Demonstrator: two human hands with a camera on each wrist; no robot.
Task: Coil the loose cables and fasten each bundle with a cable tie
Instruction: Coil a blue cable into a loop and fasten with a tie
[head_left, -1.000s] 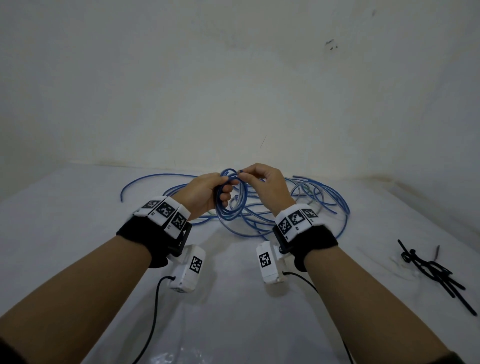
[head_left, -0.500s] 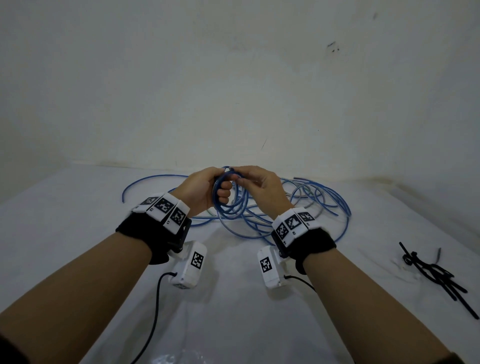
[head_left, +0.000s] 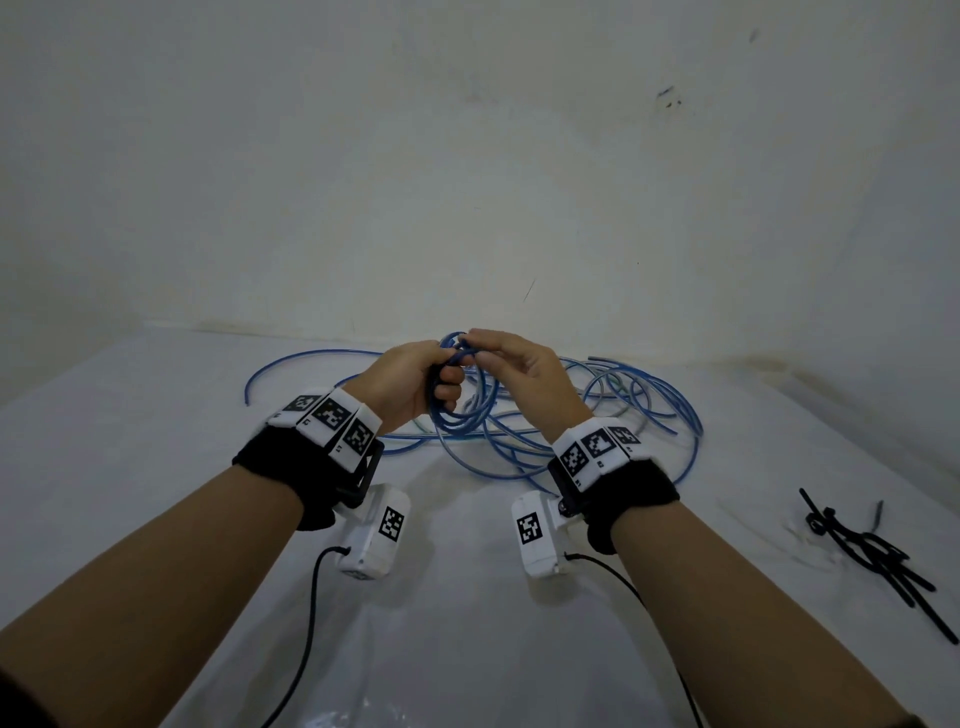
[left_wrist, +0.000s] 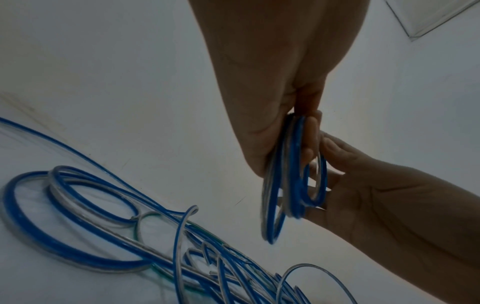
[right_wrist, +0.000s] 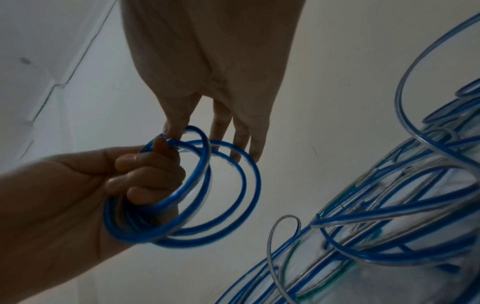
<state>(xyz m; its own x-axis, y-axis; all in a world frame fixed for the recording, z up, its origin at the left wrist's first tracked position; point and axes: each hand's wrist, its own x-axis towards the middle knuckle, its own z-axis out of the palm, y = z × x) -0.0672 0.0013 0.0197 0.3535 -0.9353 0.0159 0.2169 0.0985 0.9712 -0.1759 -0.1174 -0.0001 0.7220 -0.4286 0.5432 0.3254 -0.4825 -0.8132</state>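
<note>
While left hand (head_left: 410, 384) grips blue coil (right_wrist: 182, 191), right hand (head_left: 524, 374) pinches its top loop.

Both hands meet around 12 o'clock over the table (head_left: 130, 467), left hand (head_left: 410, 387) gripping the coil (head_left: 460, 410) and right hand (head_left: 524, 374) pinching its top. Loose cable (head_left: 644, 410) sprawls on the table right behind them, out toward 1 o'clock. Cable ties (head_left: 872, 556) sit way off at 3 o'clock.
</note>
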